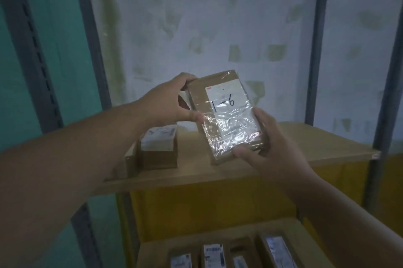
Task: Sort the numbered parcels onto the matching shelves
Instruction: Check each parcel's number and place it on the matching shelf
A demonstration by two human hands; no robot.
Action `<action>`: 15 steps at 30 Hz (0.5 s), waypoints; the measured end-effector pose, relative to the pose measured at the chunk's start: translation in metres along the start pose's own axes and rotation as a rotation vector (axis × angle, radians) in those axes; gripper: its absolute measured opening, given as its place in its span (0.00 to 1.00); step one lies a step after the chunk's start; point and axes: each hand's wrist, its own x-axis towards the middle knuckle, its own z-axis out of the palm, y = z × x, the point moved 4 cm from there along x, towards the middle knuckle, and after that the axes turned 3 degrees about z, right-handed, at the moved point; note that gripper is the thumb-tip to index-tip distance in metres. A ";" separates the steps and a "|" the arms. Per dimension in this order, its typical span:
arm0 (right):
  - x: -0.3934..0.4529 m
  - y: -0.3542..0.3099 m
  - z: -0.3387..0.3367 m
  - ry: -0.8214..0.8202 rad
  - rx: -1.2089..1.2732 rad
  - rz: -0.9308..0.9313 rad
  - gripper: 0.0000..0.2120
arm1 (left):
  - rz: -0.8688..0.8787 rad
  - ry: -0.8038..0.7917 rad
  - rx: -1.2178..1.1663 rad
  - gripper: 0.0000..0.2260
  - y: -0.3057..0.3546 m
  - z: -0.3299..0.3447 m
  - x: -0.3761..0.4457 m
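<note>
The parcel (226,115), a flat brown carton wrapped in clear film, was held in the air between both hands, above the wooden shelf board (272,158) and in front of the pale back wall. Its long axis ran from the far left down to the near right, tilted a little clockwise from upright in the view, with its broad labelled face turned toward the camera. The white label (226,98) sat on the far half of that face and carried the handwritten mark "1-6", which read upright, so the top of the parcel pointed away from the person. The left hand (172,102) gripped the far left corner, thumb pressed on the face at the left edge and fingers curled behind. The right hand (261,143) gripped the near right corner, thumb on the near edge and fingers wrapped around the right side. A second labelled carton (159,147) stood on the shelf board to the left, well apart from the held parcel. Below, at the near edge, an open box (218,243) held several labelled parcels; their markings were probably printed, but blur prevented reading.
</note>
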 end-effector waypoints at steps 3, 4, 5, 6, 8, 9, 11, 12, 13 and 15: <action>0.015 -0.003 0.022 0.046 -0.135 0.021 0.47 | -0.027 -0.120 -0.041 0.43 -0.019 -0.002 0.025; 0.019 -0.003 0.029 0.049 -0.158 0.034 0.47 | -0.043 -0.159 -0.034 0.43 -0.026 -0.001 0.033; 0.024 -0.003 0.036 0.052 -0.184 0.047 0.47 | -0.061 -0.189 -0.019 0.43 -0.035 0.000 0.040; 0.029 -0.003 0.041 0.050 -0.211 0.057 0.47 | -0.078 -0.209 0.001 0.44 -0.044 0.001 0.046; 0.039 -0.002 0.047 0.000 -0.246 0.082 0.47 | -0.109 -0.245 0.048 0.46 -0.061 0.005 0.056; 0.044 -0.001 0.049 -0.035 -0.245 0.097 0.47 | -0.119 -0.264 0.066 0.45 -0.068 0.007 0.059; 0.054 0.000 0.049 -0.099 -0.230 0.106 0.46 | -0.141 -0.290 0.047 0.40 -0.079 0.010 0.063; 0.058 0.000 0.049 -0.126 -0.217 0.108 0.45 | -0.154 -0.293 0.020 0.39 -0.084 0.011 0.065; 0.063 -0.001 0.049 -0.147 -0.201 0.112 0.44 | -0.164 -0.289 0.002 0.38 -0.089 0.011 0.067; 0.068 0.000 0.051 -0.186 -0.155 0.146 0.40 | -0.170 -0.281 -0.003 0.38 -0.096 0.011 0.071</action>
